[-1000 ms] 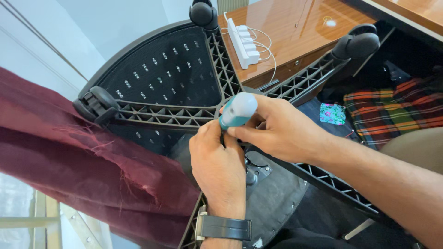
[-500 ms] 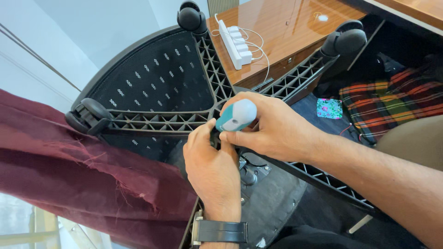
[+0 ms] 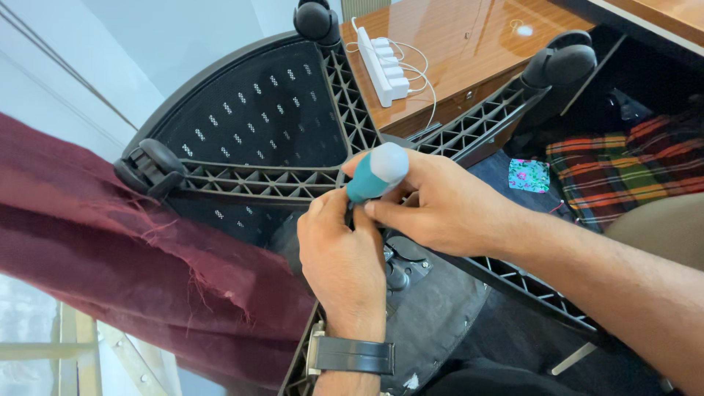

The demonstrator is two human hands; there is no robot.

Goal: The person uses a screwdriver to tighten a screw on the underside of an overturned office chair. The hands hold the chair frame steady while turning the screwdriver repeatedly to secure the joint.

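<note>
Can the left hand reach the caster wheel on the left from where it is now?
Probably yes. The left hand sits at the hub of the upturned chair base, and the caster wheel lies at the end of that open spoke, with only the maroon cloth beside it.

Left hand: we are reaching it up from below, wrist straight, fingers curled and pinching at the top. Right hand: we are bringing it in from the right, forearm extended, fingers wrapping closed above the left.
</note>
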